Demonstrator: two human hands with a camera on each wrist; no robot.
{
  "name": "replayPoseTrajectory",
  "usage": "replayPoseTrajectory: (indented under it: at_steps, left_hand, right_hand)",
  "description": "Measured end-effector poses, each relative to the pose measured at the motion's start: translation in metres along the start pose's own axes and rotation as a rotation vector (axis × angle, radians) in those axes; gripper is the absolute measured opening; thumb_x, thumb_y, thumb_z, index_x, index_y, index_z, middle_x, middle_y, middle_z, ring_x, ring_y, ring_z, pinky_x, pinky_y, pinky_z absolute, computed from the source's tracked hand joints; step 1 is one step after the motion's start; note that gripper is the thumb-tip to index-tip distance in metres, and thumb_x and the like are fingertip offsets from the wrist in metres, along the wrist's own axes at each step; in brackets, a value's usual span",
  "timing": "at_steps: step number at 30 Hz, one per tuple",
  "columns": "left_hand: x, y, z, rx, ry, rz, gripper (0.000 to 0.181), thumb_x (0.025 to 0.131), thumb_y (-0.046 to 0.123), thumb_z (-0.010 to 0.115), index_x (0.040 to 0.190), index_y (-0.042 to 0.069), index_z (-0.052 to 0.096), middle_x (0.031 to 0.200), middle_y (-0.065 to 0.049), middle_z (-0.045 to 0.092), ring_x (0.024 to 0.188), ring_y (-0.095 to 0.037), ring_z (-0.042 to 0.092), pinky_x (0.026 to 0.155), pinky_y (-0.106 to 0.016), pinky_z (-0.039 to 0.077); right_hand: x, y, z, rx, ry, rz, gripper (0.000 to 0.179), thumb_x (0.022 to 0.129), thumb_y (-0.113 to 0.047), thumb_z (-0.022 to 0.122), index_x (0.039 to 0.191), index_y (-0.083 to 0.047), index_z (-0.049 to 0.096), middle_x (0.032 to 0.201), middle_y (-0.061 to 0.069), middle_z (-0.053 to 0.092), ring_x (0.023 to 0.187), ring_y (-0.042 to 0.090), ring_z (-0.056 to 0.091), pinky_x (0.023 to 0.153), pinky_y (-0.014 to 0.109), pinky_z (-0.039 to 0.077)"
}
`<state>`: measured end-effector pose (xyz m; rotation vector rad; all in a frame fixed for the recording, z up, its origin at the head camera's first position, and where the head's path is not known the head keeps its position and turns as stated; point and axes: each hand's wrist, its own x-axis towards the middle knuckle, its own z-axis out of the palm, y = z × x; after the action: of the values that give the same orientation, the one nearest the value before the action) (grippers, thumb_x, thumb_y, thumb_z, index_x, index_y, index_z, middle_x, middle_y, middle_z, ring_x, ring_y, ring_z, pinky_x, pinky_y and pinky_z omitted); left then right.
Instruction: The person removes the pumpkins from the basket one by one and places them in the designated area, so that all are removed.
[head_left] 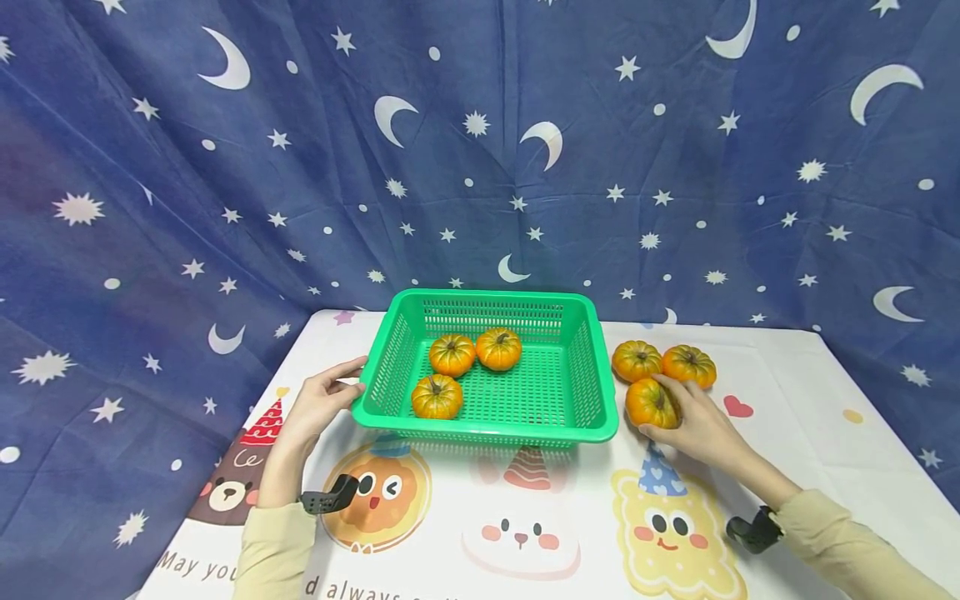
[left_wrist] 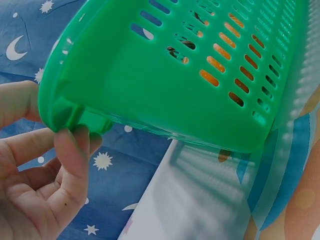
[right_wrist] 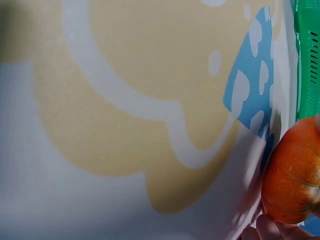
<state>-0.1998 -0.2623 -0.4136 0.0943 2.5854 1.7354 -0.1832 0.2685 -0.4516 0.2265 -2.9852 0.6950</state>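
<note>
A green plastic basket point(head_left: 487, 431) with slotted walls stands in the middle of the table. My left hand point(head_left: 318, 407) pinches its left rim; the left wrist view shows the thumb point(left_wrist: 72, 162) pressed at the underside of the rim point(left_wrist: 47, 95). Three small orange pumpkins lie inside: one at the front left point(head_left: 437, 397), one behind it point(head_left: 452, 357) and one beside that point(head_left: 498, 349). Right of the basket, my right hand point(head_left: 701, 423) grips a pumpkin point(head_left: 647, 403), also seen at the edge of the right wrist view.
Behind the gripped pumpkin, two more pumpkins, one nearer the basket point(head_left: 637, 360) and one farther right point(head_left: 690, 365), sit on the table. A white tablecloth point(head_left: 795, 417) with cartoon prints covers the table. A blue curtain point(head_left: 480, 225) with moons and stars hangs behind.
</note>
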Motion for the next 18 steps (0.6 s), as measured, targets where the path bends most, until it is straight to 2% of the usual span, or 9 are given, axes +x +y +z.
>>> replayPoseTrajectory:
  at_steps: [11, 18]
  left_hand:
    - [-0.0019, 0.0019, -0.0008, -0.025, -0.009, 0.01, 0.051, 0.09, 0.005, 0.057, 0.139, 0.002, 0.049, 0.127, -0.027, 0.055, 0.074, 0.002, 0.06, 0.07, -0.019, 0.05]
    - [-0.0007, 0.0004, -0.0012, -0.007, -0.004, 0.007, 0.051, 0.089, 0.006, 0.057, 0.139, 0.002, 0.049, 0.126, -0.026, 0.055, 0.073, 0.002, 0.06, 0.07, -0.02, 0.05]
  right_hand:
    - [0.003, 0.0042, 0.0041, -0.008, -0.016, 0.02, 0.083, 0.076, -0.042, 0.076, 0.141, -0.004, 0.04, 0.133, 0.035, 0.042, 0.112, 0.053, 0.05, 0.089, 0.071, 0.04]
    - [0.0042, 0.0033, 0.0022, -0.001, -0.014, 0.025, 0.083, 0.077, -0.045, 0.075, 0.141, -0.005, 0.04, 0.135, 0.035, 0.042, 0.117, 0.054, 0.047, 0.09, 0.072, 0.038]
